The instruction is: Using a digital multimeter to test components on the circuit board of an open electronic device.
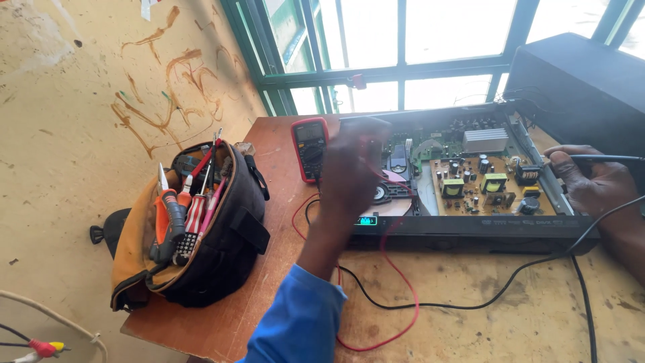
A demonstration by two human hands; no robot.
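Resting on a worn wooden table beneath a green-framed window, an opened black disc player with exposed brown circuit boards sits at the table's far edge, its small front display lit. A black speaker cabinet stands just behind it at right. Near the left edge of the table, a black and tan fabric tool bag holds orange- and red-handled screwdrivers and pliers. The person's left hand, raised from a blue sleeve and blurred, hovers over the player's left side with a thin red test lead running past it; whether it grips anything cannot be told. The right hand rests at the player's right end, fingers closed around a slim black probe. A red handheld multimeter lies just left of the player, its red and black leads looping across the tabletop.
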